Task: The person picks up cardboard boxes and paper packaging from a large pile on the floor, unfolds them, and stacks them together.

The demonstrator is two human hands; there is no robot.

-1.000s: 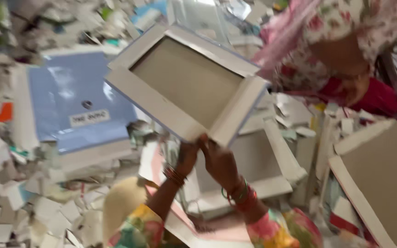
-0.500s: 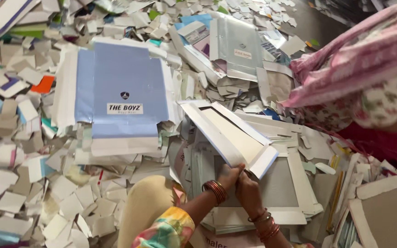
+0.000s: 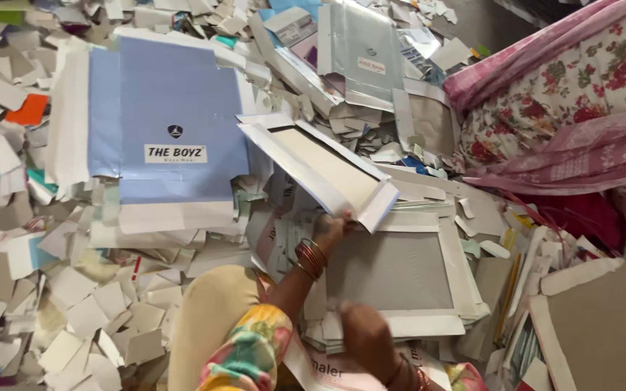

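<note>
At upper left a blue sheet [image 3: 175,127] lies on paper scraps [image 3: 52,289]. At centre, the left hand [image 3: 331,228] grips a tilted white-edged tray [image 3: 320,170]. Lower centre, the right hand [image 3: 367,337] rests curled on the tray stack [image 3: 400,275]; its grip cannot be told.

The flat cardboard box sheet [image 3: 172,141] at ten o'clock was pale blue with white borders. The rectangular tray [image 3: 325,171] was white-rimmed, beige inside. The draped cloth [image 3: 574,108] at two o'clock was pink, red-flowered.
</note>
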